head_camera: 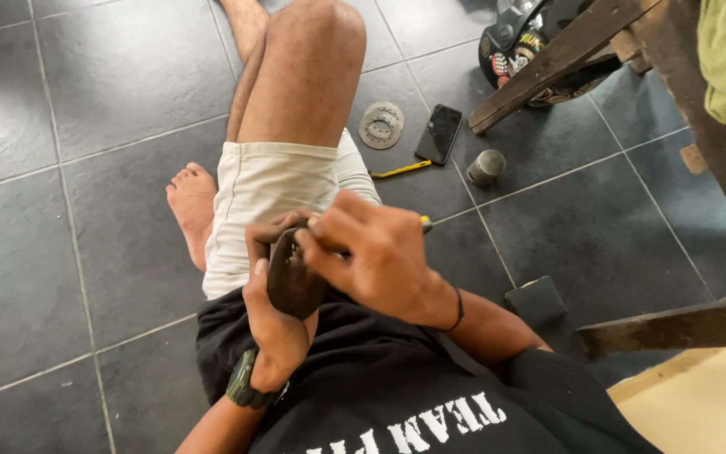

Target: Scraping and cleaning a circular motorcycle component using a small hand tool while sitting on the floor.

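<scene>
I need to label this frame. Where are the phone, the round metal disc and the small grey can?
phone [439, 133], head view, middle of its dark screen.
round metal disc [381, 124], head view, its toothed ring.
small grey can [486, 166], head view, its side.

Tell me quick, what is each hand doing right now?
Left hand: closed around a dark rounded part.
Right hand: closed, fingers pinched at the part's top edge.

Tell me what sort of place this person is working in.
Probably an informal home or backyard motorcycle repair spot. A toothed metal disc like a clutch plate lies on the dark tile floor, a motorcycle helmet sits under a rough wooden bench, and both hands work a dark metal part.
</scene>
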